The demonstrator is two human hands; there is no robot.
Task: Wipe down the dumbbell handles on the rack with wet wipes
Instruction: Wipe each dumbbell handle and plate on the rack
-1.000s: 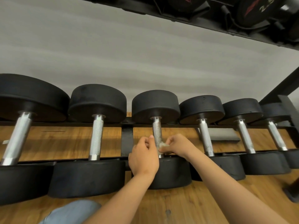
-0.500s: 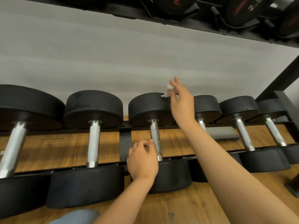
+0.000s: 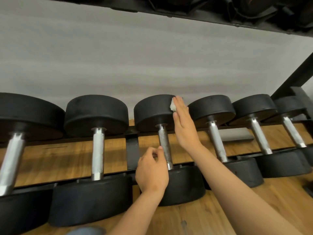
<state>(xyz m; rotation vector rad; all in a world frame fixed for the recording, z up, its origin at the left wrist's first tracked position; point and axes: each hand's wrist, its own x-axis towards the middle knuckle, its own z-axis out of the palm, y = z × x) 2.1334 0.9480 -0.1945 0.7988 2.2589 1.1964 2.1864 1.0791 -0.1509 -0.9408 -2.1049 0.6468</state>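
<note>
Wipe [image 3: 172, 106] pressed flat under straight-fingered right hand [image 3: 184, 129] on dumbbell head [image 3: 152, 111]; left hand [image 3: 152, 173] loosely curled beside handle [image 3: 165, 146], empty. Advice: wrap wipe round handle, rub full length.

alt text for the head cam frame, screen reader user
The right hand presses a white wipe flat against the far head of the third dumbbell from the left; the left hand is beside its handle. Six dumbbells lie in a row on a rack.
</note>
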